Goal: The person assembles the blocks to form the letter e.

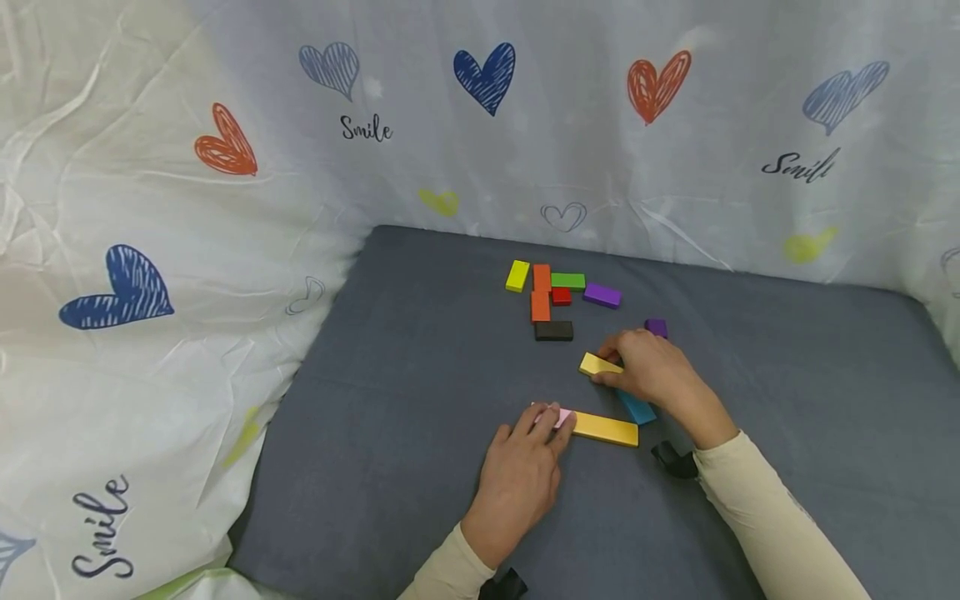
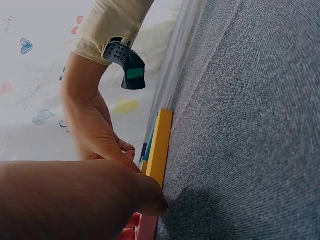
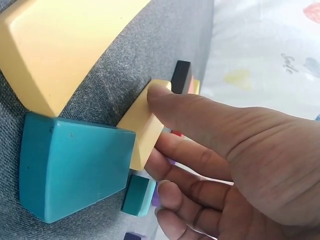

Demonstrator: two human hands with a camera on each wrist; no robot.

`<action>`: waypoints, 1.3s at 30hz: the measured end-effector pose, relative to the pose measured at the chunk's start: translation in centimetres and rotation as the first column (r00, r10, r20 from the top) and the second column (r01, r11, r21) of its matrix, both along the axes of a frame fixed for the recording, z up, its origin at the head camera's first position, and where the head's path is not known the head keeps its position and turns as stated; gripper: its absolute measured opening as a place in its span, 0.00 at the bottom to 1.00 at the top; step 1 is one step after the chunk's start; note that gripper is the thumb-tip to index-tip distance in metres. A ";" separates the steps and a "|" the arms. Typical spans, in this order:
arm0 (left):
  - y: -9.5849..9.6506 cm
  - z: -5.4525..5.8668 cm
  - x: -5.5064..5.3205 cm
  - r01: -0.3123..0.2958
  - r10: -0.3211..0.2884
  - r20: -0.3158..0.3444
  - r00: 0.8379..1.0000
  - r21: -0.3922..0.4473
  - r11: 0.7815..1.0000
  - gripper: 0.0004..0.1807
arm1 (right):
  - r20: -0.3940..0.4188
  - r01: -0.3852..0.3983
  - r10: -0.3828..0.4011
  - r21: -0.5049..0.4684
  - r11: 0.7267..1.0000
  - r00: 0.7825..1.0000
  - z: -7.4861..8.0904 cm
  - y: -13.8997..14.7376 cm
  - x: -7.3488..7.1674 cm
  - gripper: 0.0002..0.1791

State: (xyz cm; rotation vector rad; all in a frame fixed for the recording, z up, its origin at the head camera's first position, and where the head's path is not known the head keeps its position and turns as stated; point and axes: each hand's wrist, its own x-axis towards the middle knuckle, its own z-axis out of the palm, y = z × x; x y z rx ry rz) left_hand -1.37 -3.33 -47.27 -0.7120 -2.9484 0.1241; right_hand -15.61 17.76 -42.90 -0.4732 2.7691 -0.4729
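Note:
My left hand (image 1: 521,479) holds a pink block (image 1: 558,417) between thumb and fingers, which partly cover it. Against the pink block's right end lies a long yellow block (image 1: 607,429). A teal block (image 3: 80,165) meets the long yellow block's right end and slants away from it. At the teal block's far end, my right hand (image 1: 652,371) pinches a shorter pale yellow block (image 3: 142,122), the thumb on its near side and fingers beyond. Behind it a small teal block (image 3: 139,194) shows in the right wrist view; the hand hides it from the head view.
Farther back lie a yellow block (image 1: 517,276), two orange blocks (image 1: 541,306), a green block (image 1: 567,282), a red block (image 1: 561,297), a black block (image 1: 553,331) and a purple block (image 1: 602,295). Another purple block (image 1: 656,327) lies beyond my right hand. A patterned curtain (image 1: 570,167) borders the grey surface.

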 end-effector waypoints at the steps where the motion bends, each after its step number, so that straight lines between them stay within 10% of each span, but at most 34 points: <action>1: 0.0 0.0 0.0 0.000 0.000 -0.002 1.000 0.002 1.000 0.35 | -0.003 -0.001 0.001 -0.003 1.000 1.000 0.0 0.0 0.0 0.22; 39: 0.1 0.0 -0.1 -0.011 0.011 0.059 0.998 -0.011 1.000 0.35 | -0.223 0.175 -0.224 -0.217 0.960 0.949 3.0 4.8 -3.7 0.22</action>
